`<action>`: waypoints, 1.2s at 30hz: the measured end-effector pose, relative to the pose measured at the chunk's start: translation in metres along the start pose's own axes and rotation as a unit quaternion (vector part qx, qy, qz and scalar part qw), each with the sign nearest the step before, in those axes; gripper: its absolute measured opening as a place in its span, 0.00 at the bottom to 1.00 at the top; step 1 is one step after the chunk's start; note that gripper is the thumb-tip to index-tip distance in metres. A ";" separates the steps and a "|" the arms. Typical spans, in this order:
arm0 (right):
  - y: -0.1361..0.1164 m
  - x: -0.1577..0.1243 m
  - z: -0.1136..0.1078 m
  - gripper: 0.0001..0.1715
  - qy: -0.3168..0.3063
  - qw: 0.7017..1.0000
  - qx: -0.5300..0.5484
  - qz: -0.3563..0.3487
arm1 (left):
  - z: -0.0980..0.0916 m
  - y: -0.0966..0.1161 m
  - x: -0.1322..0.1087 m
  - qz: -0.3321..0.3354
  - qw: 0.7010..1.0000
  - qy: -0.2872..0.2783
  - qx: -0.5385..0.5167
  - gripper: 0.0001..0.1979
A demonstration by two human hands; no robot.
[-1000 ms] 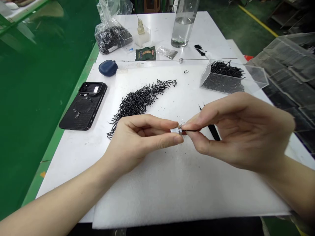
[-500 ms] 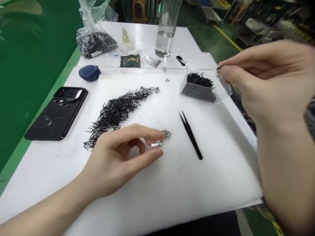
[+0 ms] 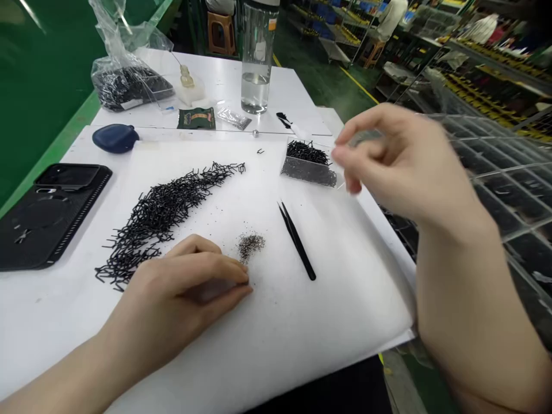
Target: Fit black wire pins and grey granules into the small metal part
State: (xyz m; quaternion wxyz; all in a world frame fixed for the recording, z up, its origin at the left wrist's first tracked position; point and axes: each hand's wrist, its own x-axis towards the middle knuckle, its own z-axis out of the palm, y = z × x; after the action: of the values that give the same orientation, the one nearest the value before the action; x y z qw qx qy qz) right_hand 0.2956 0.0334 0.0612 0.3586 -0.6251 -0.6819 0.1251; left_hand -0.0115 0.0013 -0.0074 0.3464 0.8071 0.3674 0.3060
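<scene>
My left hand (image 3: 181, 293) rests low over the white pad (image 3: 336, 305), its thumb and fingertips drawn together. Whatever is between them is hidden. Just beyond the fingertips lies a small heap of tiny metal bits (image 3: 250, 246). Behind that hand spreads a long pile of short bent black pieces (image 3: 168, 207). My right hand (image 3: 401, 161), blurred, hovers beside a clear box (image 3: 308, 171) holding more black pieces (image 3: 308, 151). Its thumb and index finger look slightly apart, with nothing visible between them. Black tweezers (image 3: 298, 241) lie on the pad between the hands.
A black phone (image 3: 47, 224) and a dark blue case (image 3: 115, 138) are at the left. Farther back stand a clear water bottle (image 3: 255, 86), a plastic bag of black pieces (image 3: 125, 86) and a green packet (image 3: 196, 118). Wire racks (image 3: 509, 167) border the table's right side.
The view has shifted right. My left fingers have come down and closed, hiding the small shiny metal cylinder. The black piece in my right fingers no longer shows, and that hand is closer to the box.
</scene>
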 end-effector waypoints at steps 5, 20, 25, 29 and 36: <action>-0.009 -0.024 0.034 0.15 -0.279 0.959 -0.052 -0.002 | -0.001 -0.002 0.002 0.031 0.999 -0.019 0.039 0.08; -0.004 -0.031 0.055 0.09 -0.289 0.821 0.487 0.071 | -0.003 0.011 0.002 -0.011 0.999 -0.028 0.041 0.08; -0.004 -0.039 0.064 0.08 -0.259 0.887 0.382 0.019 | -0.002 0.010 0.003 -0.027 0.996 -0.013 0.086 0.08; -0.002 -0.039 0.065 0.09 -0.259 0.917 0.294 -0.075 | -0.001 0.012 0.004 -0.025 0.994 0.012 0.110 0.07; -0.004 -0.042 0.066 0.07 -0.234 0.937 0.255 -0.044 | -0.001 0.014 0.001 -0.031 0.995 0.004 0.094 0.04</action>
State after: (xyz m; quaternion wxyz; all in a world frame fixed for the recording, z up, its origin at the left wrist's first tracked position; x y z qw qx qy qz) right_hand 0.2482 0.0111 0.0026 0.3415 -0.4357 -0.7183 0.4214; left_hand -0.0064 -0.0046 0.0045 0.2771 0.8231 0.4203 0.2627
